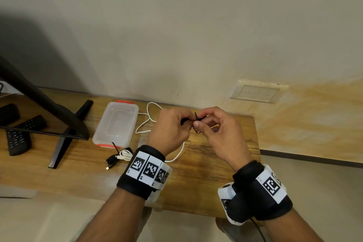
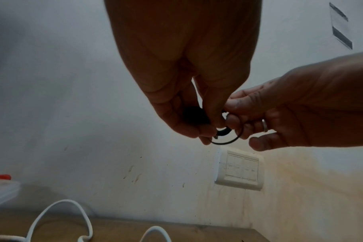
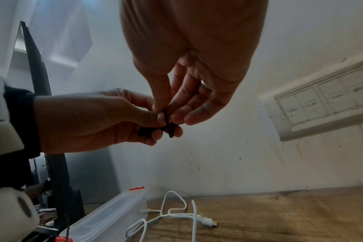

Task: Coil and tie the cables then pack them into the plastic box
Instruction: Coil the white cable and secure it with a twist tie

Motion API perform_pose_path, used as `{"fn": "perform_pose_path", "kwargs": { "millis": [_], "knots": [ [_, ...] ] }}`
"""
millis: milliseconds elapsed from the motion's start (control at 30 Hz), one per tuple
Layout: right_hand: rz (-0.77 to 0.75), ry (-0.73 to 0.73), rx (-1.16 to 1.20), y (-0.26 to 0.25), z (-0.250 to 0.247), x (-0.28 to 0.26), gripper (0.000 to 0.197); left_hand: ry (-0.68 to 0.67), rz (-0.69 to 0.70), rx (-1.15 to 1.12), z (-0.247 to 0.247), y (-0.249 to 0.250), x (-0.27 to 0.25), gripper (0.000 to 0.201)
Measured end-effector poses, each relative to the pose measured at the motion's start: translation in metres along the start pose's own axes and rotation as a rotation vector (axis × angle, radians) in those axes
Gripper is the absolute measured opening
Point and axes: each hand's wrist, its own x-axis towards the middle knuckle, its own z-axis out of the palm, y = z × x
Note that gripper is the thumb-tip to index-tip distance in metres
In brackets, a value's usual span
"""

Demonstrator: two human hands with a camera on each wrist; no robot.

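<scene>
At far left I see two black remote controls [image 1: 18, 135] beside a dark monitor stand [image 1: 64, 133] on the wooden table [image 1: 216, 173]. Next comes the clear plastic box with orange clips [image 1: 115, 124], closed, a small tied bundle of black and white cables [image 1: 119, 156] by its near end. A loose white cable [image 1: 147, 122] trails behind my left hand [image 1: 170, 131], which grips a coiled black cable [image 2: 197, 117] above the table. My right hand [image 1: 220, 135] pinches a thin black tie [image 3: 166, 117] looped around it. No writing is readable. A cream wall switch plate [image 1: 255, 91] sits far right.
</scene>
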Motion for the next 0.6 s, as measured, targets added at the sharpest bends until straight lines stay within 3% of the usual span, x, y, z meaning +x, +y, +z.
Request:
{"fn": "perform_pose_path", "kwargs": {
  "millis": [200,400,600],
  "knots": [
    [-0.069,0.011,-0.116,0.004,0.001,-0.001,0.015,-0.037,-0.026,0.094,0.000,0.003,0.001,0.015],
    [-0.299,0.052,-0.308,0.011,0.003,0.002,0.013,-0.076,-0.079,0.098,-0.002,0.004,0.000,0.014],
    [-0.383,-0.043,-0.333,0.005,0.007,-0.002,0.016,-0.049,-0.127,0.081,-0.004,0.006,0.001,0.015]
  ]
}}
